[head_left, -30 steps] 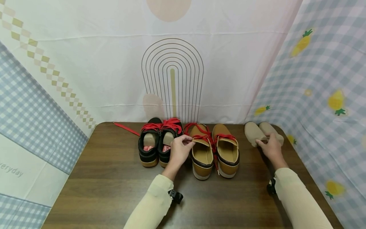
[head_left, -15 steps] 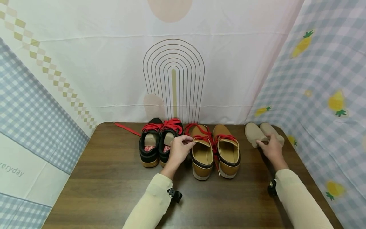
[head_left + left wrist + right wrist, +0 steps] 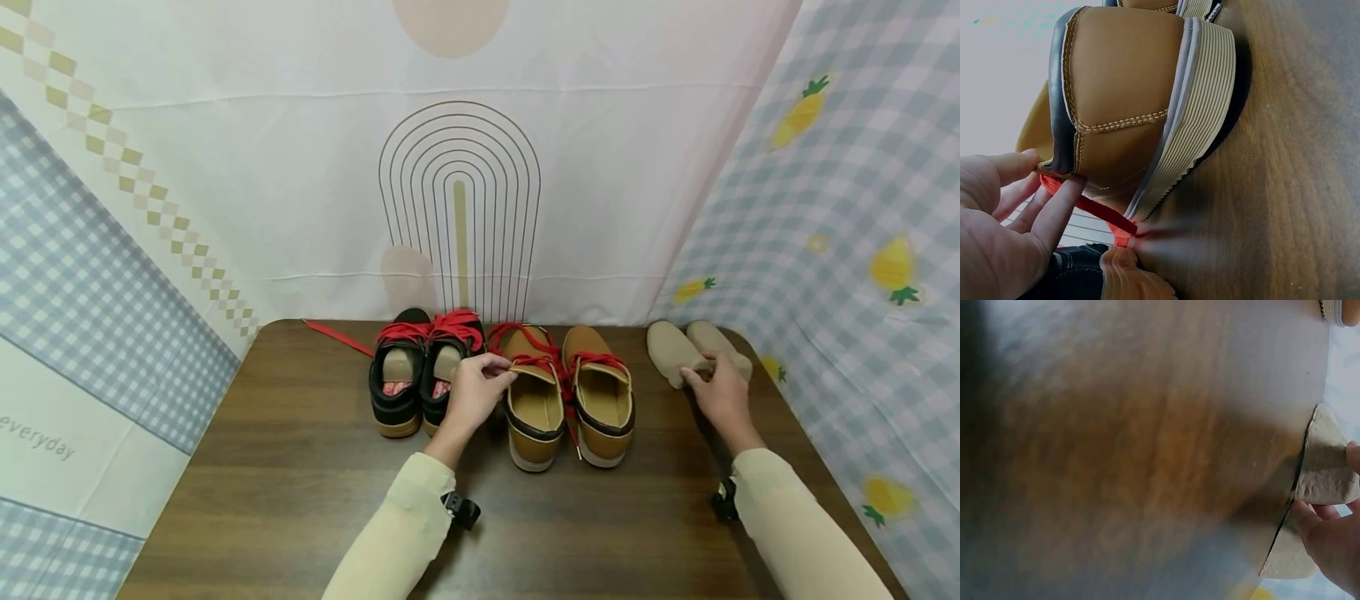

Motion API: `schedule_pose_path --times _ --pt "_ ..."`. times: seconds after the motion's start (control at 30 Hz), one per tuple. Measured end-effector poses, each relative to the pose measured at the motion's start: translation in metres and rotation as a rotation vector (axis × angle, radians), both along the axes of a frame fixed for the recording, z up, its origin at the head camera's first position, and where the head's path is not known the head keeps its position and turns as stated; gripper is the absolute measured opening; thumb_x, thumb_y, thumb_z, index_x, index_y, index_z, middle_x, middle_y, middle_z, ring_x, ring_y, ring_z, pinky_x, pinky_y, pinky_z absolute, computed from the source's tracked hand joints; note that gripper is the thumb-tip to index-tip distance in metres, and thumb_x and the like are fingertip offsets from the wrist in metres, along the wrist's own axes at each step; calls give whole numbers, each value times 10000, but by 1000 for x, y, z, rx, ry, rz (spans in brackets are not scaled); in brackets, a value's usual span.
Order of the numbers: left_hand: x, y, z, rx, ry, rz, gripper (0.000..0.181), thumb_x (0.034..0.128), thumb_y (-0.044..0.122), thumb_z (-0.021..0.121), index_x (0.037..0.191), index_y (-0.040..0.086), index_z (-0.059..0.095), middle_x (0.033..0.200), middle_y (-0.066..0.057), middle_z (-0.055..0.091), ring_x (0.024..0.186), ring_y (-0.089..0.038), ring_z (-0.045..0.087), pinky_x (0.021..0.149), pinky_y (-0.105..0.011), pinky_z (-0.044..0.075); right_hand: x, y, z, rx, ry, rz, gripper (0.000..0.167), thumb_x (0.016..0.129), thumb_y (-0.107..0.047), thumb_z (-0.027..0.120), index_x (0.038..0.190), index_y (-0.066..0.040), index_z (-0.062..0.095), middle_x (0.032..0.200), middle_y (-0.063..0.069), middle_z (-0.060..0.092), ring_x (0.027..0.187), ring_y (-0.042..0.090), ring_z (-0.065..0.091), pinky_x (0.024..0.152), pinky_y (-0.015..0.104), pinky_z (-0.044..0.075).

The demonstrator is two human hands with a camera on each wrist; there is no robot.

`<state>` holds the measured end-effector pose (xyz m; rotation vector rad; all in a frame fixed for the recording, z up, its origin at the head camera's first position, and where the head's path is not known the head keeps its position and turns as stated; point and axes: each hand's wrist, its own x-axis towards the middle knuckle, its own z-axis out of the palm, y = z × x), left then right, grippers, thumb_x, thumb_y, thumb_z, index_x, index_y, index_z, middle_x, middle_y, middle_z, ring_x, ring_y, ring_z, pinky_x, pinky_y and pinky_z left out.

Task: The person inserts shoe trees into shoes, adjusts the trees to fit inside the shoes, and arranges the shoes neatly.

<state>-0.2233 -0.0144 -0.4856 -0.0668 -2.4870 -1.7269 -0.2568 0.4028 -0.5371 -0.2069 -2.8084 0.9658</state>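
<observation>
My left hand (image 3: 474, 392) pinches the upper edge of the left tan lace-up shoe (image 3: 531, 448), beside its red lace (image 3: 1094, 209). In the left wrist view the thumb and fingers meet at the dark-trimmed collar of that shoe (image 3: 1125, 69). Its mate, another tan shoe (image 3: 603, 437), stands just to the right. At the far right, my right hand (image 3: 722, 396) grips the left of two beige moulded shoe inserts (image 3: 670, 348) by its near end. The other insert (image 3: 711, 336) lies alongside, partly behind the fingers.
Two black shoes (image 3: 393, 408) with red laces stand left of the tan pair, a beige insert (image 3: 397, 365) in each. One flat red lace (image 3: 339, 337) trails leftward. All lie along the back of a brown wooden table (image 3: 300, 483), with patterned cloth (image 3: 322, 192) behind.
</observation>
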Motion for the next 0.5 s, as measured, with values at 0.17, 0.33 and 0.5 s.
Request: schedule_pose_path --times 0.17,0.33,0.5 --pt "-1 0 0 4 -2 -2 75 890 118 797 957 83 799 821 -61 749 607 -48 626 565 -236 559 5 1 6 15 26 -3 613 1059 -351 578 1493 51 416 1295 335 546 1129 493 558 901 630 471" --pt "0 0 0 9 -6 -3 78 891 122 799 959 84 798 830 -63 754 614 -45 631 568 -236 564 13 1 15 11 39 8 622 1052 -372 590 1494 36 435 1278 326 571 1137 482 572 900 628 479" --pt "0 0 1 16 -9 -4 82 891 118 798 965 82 798 834 -68 754 615 -43 627 572 -237 565 20 2 21 23 49 40 627 1052 -390 586 1498 28 445 1248 319 586 1106 464 582 862 615 484"
